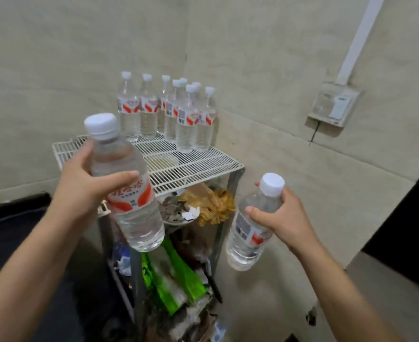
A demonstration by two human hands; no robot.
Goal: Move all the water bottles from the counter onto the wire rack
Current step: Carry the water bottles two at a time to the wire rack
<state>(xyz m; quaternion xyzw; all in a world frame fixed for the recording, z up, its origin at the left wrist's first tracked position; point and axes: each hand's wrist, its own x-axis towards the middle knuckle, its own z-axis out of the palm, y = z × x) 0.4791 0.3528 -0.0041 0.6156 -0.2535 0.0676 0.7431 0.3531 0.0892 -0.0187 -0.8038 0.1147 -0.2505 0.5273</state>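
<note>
Left hand [80,183]: at 9 o'clock of the view, fingers and thumb wrapped round the upper body of a water bottle.
Left bottle [139,225]: full, clear, white cap, red and white label; tilted, with its cap towards 11 o'clock, held in the air in front of the rack.
Right hand [280,213]: at 4 o'clock, clamped round the shoulder of a second bottle just below its cap.
Right bottle [245,245]: full, tilted, with its base towards 7 o'clock, in the air to the right of the rack.
Wire rack [191,166]: at the centre, a white wire top shelf on a metal frame; most of the near shelf is bare.
Lower shelves: crumpled yellow-brown wrapping [210,203] and green packets [178,280].
Standing bottles [178,112]: about eight, upright and bunched at the shelf's far edge, at 12 o'clock.
Counter: not recognisably in view.
Handling: each bottle looks fairly heavy for its size. The thin plastic will likely give under a hard squeeze, and the label film may be slick.
Best hold: probably round the ribbed mid-body or the shoulder.
Risk: a narrow base set on wires could wobble and knock its neighbours.
</note>
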